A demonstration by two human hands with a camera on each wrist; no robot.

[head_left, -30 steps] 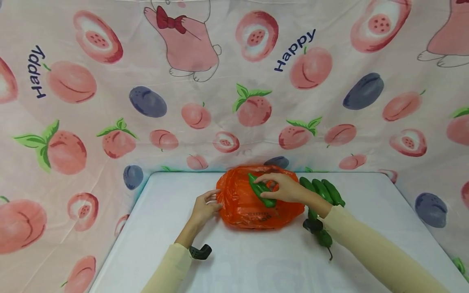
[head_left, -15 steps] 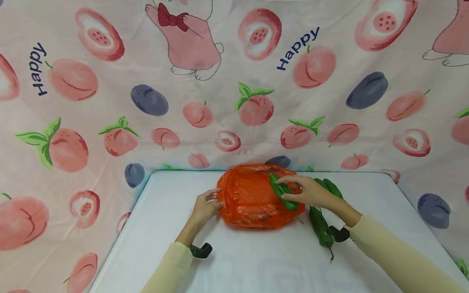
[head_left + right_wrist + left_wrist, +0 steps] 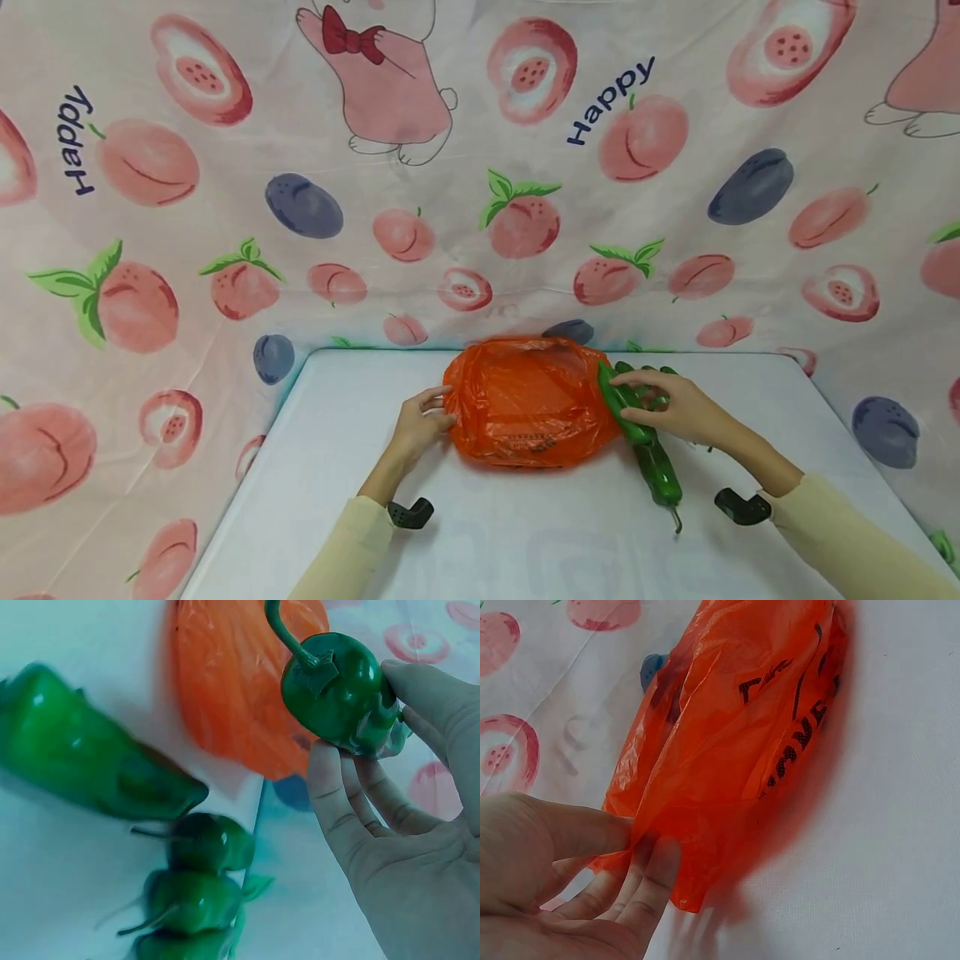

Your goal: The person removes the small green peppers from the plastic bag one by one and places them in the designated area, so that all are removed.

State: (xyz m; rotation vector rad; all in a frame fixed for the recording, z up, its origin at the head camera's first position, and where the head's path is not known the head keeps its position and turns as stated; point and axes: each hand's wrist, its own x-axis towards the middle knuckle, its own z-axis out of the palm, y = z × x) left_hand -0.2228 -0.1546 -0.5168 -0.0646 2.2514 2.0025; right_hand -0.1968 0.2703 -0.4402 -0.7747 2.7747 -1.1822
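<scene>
An orange plastic bag (image 3: 528, 404) lies at the back middle of the white table. My left hand (image 3: 418, 429) pinches the bag's left edge; in the left wrist view thin orange film (image 3: 727, 750) runs between thumb and fingers. Just beyond the bag's right side, my right hand (image 3: 678, 404) grips a green pepper (image 3: 337, 686) between thumb and fingertips, its stem toward the wrist camera. Below that pepper, one loose green pepper (image 3: 660, 477) rests on the table, stem toward me. Several more green peppers (image 3: 193, 900) sit in a row, mostly hidden behind my right hand in the head view.
The white table (image 3: 525, 533) ends at a hanging cloth (image 3: 450, 192) printed with peaches. A black wrist-worn device (image 3: 411, 513) is on the left arm, another black device (image 3: 742, 506) on the right.
My right hand has carried the green pepper rightward, from over the middle of the bag to past its right edge. My left hand has stayed at the bag's left edge.
</scene>
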